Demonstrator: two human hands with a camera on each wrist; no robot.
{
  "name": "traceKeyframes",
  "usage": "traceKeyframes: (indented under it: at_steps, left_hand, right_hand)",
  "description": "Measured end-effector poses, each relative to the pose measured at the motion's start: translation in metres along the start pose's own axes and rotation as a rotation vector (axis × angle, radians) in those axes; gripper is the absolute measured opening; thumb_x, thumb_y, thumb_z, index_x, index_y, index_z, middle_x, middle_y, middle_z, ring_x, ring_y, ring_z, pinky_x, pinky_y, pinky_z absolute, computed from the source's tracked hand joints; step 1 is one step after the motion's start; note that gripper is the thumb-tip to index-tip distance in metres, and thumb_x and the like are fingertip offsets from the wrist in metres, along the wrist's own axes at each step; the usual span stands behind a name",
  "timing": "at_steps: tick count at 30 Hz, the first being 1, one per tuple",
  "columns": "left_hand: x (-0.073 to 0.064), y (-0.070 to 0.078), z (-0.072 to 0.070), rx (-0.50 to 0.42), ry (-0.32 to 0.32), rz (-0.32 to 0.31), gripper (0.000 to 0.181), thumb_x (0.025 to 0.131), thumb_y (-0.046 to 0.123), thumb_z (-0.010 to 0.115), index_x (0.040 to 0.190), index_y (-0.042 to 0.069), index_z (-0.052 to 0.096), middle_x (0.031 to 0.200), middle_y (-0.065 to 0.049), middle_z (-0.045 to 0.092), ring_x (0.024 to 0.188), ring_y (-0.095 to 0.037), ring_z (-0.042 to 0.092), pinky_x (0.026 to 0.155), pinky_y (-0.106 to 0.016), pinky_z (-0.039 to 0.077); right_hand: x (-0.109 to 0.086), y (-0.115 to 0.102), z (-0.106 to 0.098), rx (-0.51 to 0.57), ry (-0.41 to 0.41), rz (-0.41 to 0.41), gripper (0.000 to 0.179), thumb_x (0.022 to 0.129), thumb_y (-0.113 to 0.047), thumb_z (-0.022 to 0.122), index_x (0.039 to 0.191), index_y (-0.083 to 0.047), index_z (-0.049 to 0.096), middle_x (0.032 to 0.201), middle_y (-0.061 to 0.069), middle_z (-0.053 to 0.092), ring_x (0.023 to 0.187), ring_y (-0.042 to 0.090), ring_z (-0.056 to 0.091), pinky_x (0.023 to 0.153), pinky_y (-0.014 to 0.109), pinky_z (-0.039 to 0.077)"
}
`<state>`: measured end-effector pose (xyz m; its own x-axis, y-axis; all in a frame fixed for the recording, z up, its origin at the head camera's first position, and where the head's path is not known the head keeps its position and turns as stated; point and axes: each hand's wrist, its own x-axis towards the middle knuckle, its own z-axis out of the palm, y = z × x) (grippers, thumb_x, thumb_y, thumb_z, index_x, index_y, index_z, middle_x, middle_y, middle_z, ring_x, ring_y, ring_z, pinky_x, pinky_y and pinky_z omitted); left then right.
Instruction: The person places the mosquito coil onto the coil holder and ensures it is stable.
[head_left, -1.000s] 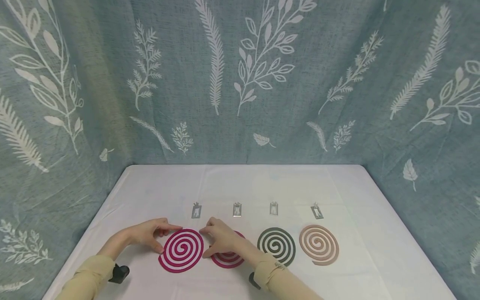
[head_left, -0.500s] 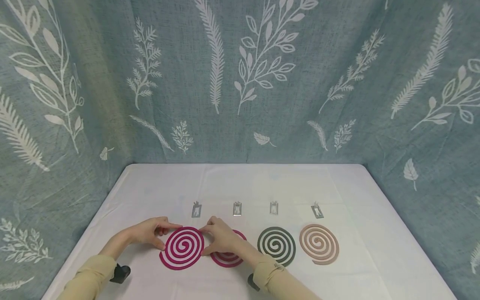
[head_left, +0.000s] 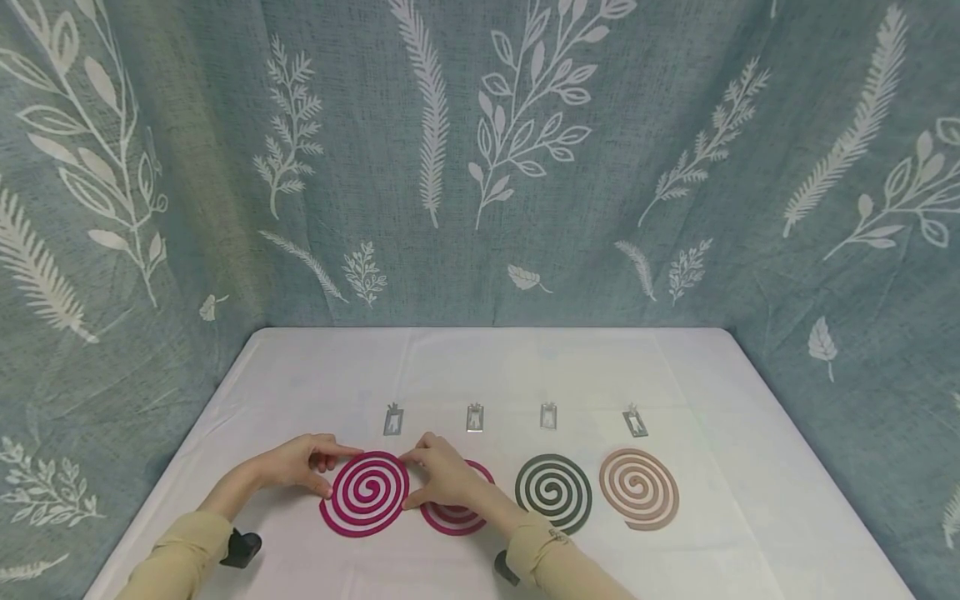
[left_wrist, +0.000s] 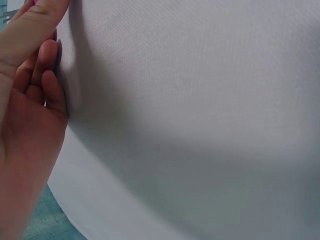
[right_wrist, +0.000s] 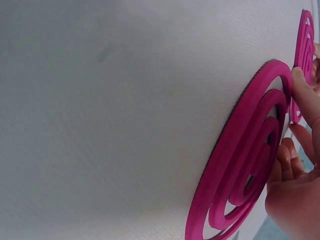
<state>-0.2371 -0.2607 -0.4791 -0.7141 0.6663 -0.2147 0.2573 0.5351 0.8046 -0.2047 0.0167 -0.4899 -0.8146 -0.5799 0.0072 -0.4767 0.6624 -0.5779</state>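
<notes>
A magenta mosquito coil [head_left: 369,490] lies flat on the white table at left, between my two hands. My left hand [head_left: 300,463] touches its left side, index fingertip at the upper rim and thumb lower down, the other fingers bent inward. On the opposite side my right hand [head_left: 444,475] sets its thumb and index finger, spread apart, against the right rim. Beneath that hand lies a second magenta coil [right_wrist: 227,145], partly hidden in the head view. In the left wrist view the left hand [left_wrist: 32,115] shows mostly its palm, with the coil nearly out of frame.
To the right lie a dark green coil [head_left: 552,490] and a tan coil [head_left: 637,481]. Several small metal coil stands, such as the leftmost stand [head_left: 387,423] and the rightmost stand [head_left: 634,431], form a row behind. A patterned curtain [head_left: 480,275] surrounds the table.
The left magenta coil has slid slightly away from the person and a little to the right. Both hands stay on its rim with only slight finger movement.
</notes>
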Motion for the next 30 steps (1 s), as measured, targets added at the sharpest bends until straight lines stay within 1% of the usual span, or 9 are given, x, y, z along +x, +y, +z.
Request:
traceKeyframes:
  at_steps: [6, 10, 13, 14, 16, 19, 22, 25, 30]
  left_hand:
    - [-0.002, 0.004, -0.001, -0.028, -0.010, 0.031, 0.055, 0.078, 0.014, 0.076, 0.126, -0.007, 0.056, 0.081, -0.009, 0.049, 0.071, -0.011, 0.039, 0.059, -0.021, 0.036]
    - [-0.002, 0.002, -0.003, -0.055, -0.020, 0.049, 0.055, 0.079, 0.013, 0.075, 0.126, -0.009, 0.055, 0.080, -0.012, 0.049, 0.070, -0.012, 0.040, 0.059, -0.021, 0.037]
    - [-0.002, -0.001, -0.005, -0.070, -0.036, 0.094, 0.054, 0.080, 0.015, 0.075, 0.126, -0.006, 0.056, 0.080, -0.010, 0.049, 0.069, -0.010, 0.041, 0.058, -0.021, 0.038]
    - [-0.002, -0.002, -0.006, -0.064, -0.046, 0.130, 0.052, 0.081, 0.014, 0.074, 0.127, -0.003, 0.056, 0.080, -0.009, 0.049, 0.069, -0.009, 0.042, 0.057, -0.021, 0.039]
    - [-0.002, -0.003, -0.007, -0.070, -0.057, 0.147, 0.051, 0.082, 0.015, 0.073, 0.128, -0.001, 0.057, 0.080, -0.006, 0.050, 0.070, -0.007, 0.043, 0.057, -0.021, 0.040]
    - [-0.002, -0.003, -0.008, -0.083, -0.074, 0.129, 0.052, 0.082, 0.015, 0.072, 0.129, -0.002, 0.055, 0.083, -0.003, 0.051, 0.072, -0.004, 0.044, 0.058, -0.020, 0.041]
    - [-0.001, -0.002, -0.009, -0.096, -0.082, 0.076, 0.056, 0.081, 0.015, 0.073, 0.128, -0.008, 0.053, 0.086, -0.004, 0.055, 0.075, -0.002, 0.046, 0.060, -0.018, 0.042]
    - [-0.001, -0.001, -0.010, -0.096, -0.092, 0.075, 0.058, 0.081, 0.014, 0.073, 0.128, -0.012, 0.050, 0.087, -0.003, 0.058, 0.076, -0.001, 0.048, 0.062, -0.018, 0.044]
    - [-0.001, 0.001, -0.013, -0.125, -0.102, 0.085, 0.058, 0.083, 0.011, 0.070, 0.131, -0.012, 0.047, 0.088, -0.002, 0.060, 0.077, -0.002, 0.051, 0.063, -0.018, 0.046]
  right_hand:
    - [-0.001, 0.001, 0.002, 0.020, 0.009, 0.005, 0.055, 0.072, -0.028, 0.083, 0.121, -0.012, 0.065, 0.100, -0.001, 0.054, 0.087, 0.003, 0.041, 0.074, 0.012, 0.040]
    - [-0.002, 0.001, 0.000, 0.028, 0.011, 0.009, 0.056, 0.072, -0.029, 0.082, 0.122, -0.013, 0.064, 0.101, -0.001, 0.055, 0.087, 0.002, 0.040, 0.075, 0.012, 0.040]
    - [-0.002, 0.002, 0.000, 0.041, 0.014, 0.015, 0.056, 0.073, -0.029, 0.082, 0.123, -0.013, 0.063, 0.102, -0.001, 0.056, 0.088, 0.001, 0.041, 0.079, 0.012, 0.041]
    - [-0.001, 0.003, 0.000, 0.048, 0.013, 0.015, 0.056, 0.073, -0.029, 0.081, 0.124, -0.014, 0.063, 0.102, -0.001, 0.056, 0.088, 0.001, 0.041, 0.079, 0.012, 0.041]
    - [0.000, 0.004, -0.001, 0.065, 0.007, 0.017, 0.056, 0.073, -0.030, 0.081, 0.124, -0.014, 0.063, 0.101, -0.001, 0.056, 0.087, 0.002, 0.041, 0.078, 0.012, 0.041]
    - [0.001, 0.006, -0.002, 0.089, -0.013, 0.016, 0.056, 0.074, -0.029, 0.081, 0.125, -0.014, 0.062, 0.102, -0.001, 0.056, 0.088, 0.003, 0.042, 0.077, 0.012, 0.040]
    - [0.003, 0.009, -0.004, 0.141, -0.043, 0.021, 0.056, 0.074, -0.026, 0.080, 0.126, -0.014, 0.062, 0.105, 0.000, 0.056, 0.093, 0.004, 0.046, 0.082, 0.013, 0.042]
    - [0.004, 0.011, -0.006, 0.205, -0.068, 0.027, 0.056, 0.075, -0.024, 0.080, 0.127, -0.014, 0.060, 0.108, 0.000, 0.057, 0.100, 0.006, 0.050, 0.087, 0.016, 0.044]
    - [0.005, 0.015, -0.009, 0.270, -0.083, 0.019, 0.057, 0.078, -0.025, 0.078, 0.131, -0.017, 0.057, 0.111, 0.000, 0.059, 0.103, 0.006, 0.052, 0.089, 0.017, 0.045]
